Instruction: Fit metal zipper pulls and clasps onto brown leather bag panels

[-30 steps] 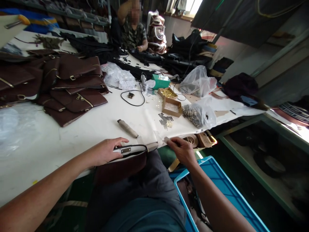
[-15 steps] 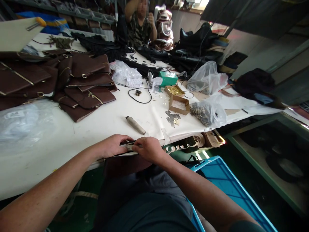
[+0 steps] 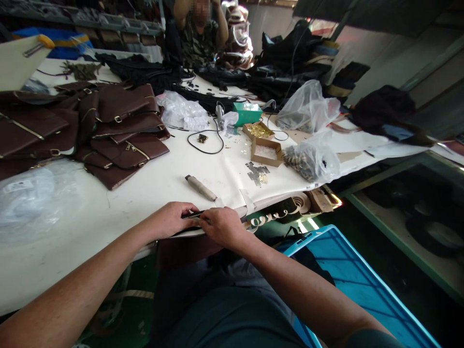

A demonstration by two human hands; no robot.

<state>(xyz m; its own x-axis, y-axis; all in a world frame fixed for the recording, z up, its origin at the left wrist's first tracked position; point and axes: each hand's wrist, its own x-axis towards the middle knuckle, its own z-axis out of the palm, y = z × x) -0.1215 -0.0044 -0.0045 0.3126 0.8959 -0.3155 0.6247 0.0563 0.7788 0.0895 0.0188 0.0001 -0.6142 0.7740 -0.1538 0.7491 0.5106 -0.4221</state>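
At the table's front edge my left hand [image 3: 173,220] is closed on the upper edge of a dark brown leather piece [image 3: 183,250]. My right hand [image 3: 223,226] pinches the same edge just to the right, the fingertips of both hands almost meeting. Below them the leather hangs down in front of my lap. Its dark rim shows between the hands; the thumbs and what lies under the fingers are partly hidden. A tool with a wrapped, greyish handle [image 3: 201,187] lies on the white table [image 3: 145,193] just beyond my hands.
Brown leather bags [image 3: 119,130] and clear plastic [image 3: 36,198] are at left. Cardboard trays [image 3: 267,152], a green box [image 3: 247,115], metal plates [image 3: 258,173] and plastic bags [image 3: 308,106] are at right. A blue crate [image 3: 362,270] stands low right. Across the table is a person [image 3: 199,38].
The pale patch between my fingers is now covered, and a dark rim shows there. My right fingers have closed in towards the left hand. The person opposite has raised their arms higher.
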